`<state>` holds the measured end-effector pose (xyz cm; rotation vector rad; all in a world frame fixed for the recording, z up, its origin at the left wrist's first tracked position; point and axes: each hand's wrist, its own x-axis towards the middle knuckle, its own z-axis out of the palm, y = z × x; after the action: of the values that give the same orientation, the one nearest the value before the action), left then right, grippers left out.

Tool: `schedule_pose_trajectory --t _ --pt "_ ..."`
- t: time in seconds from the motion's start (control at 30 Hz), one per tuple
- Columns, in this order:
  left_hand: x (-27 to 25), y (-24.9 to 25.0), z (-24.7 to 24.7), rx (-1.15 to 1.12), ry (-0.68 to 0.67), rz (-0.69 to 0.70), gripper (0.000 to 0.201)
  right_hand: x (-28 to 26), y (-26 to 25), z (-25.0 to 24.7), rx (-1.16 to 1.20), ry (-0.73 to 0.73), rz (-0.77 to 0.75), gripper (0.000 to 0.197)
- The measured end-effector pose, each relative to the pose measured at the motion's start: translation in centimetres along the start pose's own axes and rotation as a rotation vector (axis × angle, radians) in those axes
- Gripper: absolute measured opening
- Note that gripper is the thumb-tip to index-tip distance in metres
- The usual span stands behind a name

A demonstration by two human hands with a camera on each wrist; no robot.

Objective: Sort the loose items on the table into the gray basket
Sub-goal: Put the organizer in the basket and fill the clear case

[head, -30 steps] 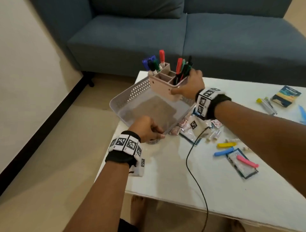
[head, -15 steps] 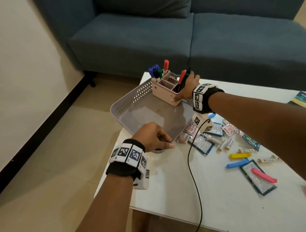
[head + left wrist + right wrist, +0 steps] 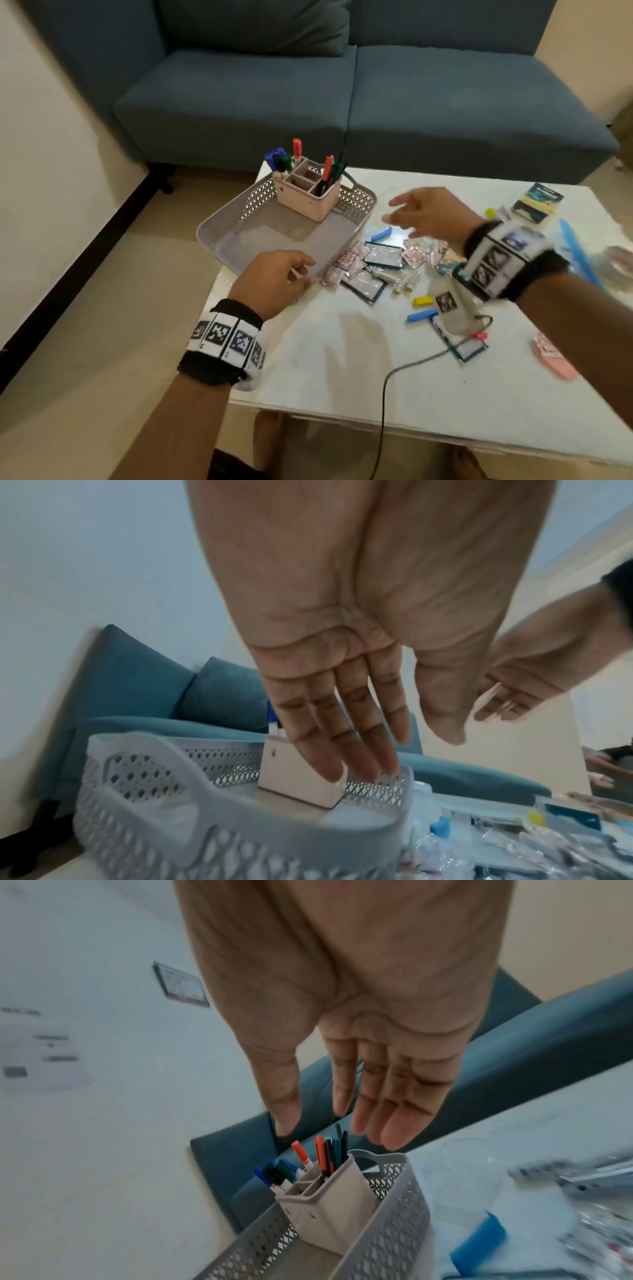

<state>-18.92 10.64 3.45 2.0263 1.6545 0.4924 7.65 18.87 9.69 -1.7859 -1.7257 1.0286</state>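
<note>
The gray perforated basket [image 3: 226,224] sits at the table's far left corner. A pink pen holder [image 3: 308,197] full of markers stands in its far end, seen also as the pen holder [image 3: 334,1208] in the right wrist view. My left hand [image 3: 274,284] hovers by the basket's near right corner, fingers [image 3: 346,739] straight and empty above the basket rim [image 3: 240,825]. My right hand [image 3: 421,214] is raised and blurred right of the basket, fingers [image 3: 383,1104] spread, holding nothing. Small packets [image 3: 383,255], blue clips [image 3: 382,234] and a yellow clip [image 3: 423,300] lie loose on the table.
A blue sofa [image 3: 308,102] stands behind the white table [image 3: 342,359]. A black cable [image 3: 387,380] runs over the front edge. A dark booklet [image 3: 536,202], a pink item [image 3: 553,356] and a long blue item [image 3: 579,253] lie at the right.
My right hand let go of the pen holder, now standing in the basket, and drew back to the right. My left hand released the basket's corner and straightened its fingers.
</note>
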Motion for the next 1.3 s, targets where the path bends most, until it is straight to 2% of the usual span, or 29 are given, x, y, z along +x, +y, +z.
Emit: schedule_pose_trajectory --t 0.07,0.13,0.27,0.33,0.4,0.53,0.63,0.77,1.0,1.17,1.23,1.3 --pt "-1.2 1.6 0.0 -0.051 0.082 0.051 0.024 -5.5 2.5 -1.1 0.072 0.012 0.000 0.032" --pt "-1.8 3.2 1.1 -0.068 0.075 0.077 0.019 -10.0 5.6 -1.7 0.172 0.039 0.023 0.025" --pt "-2.1 4.5 5.4 -0.028 -0.110 0.020 0.021 -14.9 12.3 -1.0 0.405 0.159 0.121 0.021" --pt "-1.9 5.1 7.5 -0.014 -0.186 -0.015 0.026 -15.5 15.2 -0.4 0.420 0.210 0.181 0.018" --pt "-1.9 6.2 9.6 0.016 -0.210 -0.045 0.038 -15.3 17.6 0.2 0.315 0.197 0.188 0.015" --pt "-2.1 9.1 13.6 0.174 -0.280 -0.132 0.088 -13.6 19.6 -0.5 -0.033 0.159 0.070 0.011" --pt "-2.3 9.8 15.7 0.259 -0.342 -0.190 0.102 -12.4 20.2 -1.5 -0.121 0.197 0.050 0.012" --pt "-1.5 9.3 16.1 0.328 -0.356 -0.204 0.102 -12.0 21.3 -2.9 -0.070 0.250 0.083 0.014" --pt "-1.3 8.8 16.7 0.298 -0.317 -0.267 0.102 -13.0 22.3 -3.6 -0.140 0.085 0.132 0.024" --pt "-2.0 9.7 16.5 0.227 -0.269 -0.304 0.100 -12.5 22.2 -4.3 -0.114 0.153 0.147 0.024" --pt "-2.6 9.7 16.7 0.160 -0.234 -0.279 0.093 -12.3 22.6 -4.7 -0.103 0.196 0.154 0.023" --pt "-3.3 9.6 16.8 0.120 -0.179 -0.241 0.074 -12.3 23.0 -5.3 -0.104 0.231 0.154 0.021"
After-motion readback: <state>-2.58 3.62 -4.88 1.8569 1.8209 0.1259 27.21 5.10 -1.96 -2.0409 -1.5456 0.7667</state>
